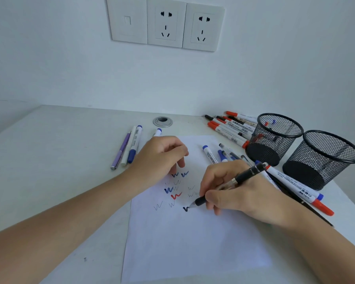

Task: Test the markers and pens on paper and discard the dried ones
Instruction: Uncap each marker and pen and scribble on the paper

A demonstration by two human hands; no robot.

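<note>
Soft, even, cool-bluish light fills the view, with one dull sheen on the pen (pixel 245 176) above the right hand's (pixel 234 193) fingers (pixel 212 198). Faint, blurred shadows lie on the paper (pixel 193 242) just under those fingers and under the left hand's (pixel 160 156). Far above the fingers the wall sockets (pixel 165 23) bow — wide-angle distortion.

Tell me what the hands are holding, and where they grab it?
The right hand grips a black pen low on its barrel, near the tip. The left hand rests on the paper; whether it holds anything cannot be told.
</note>
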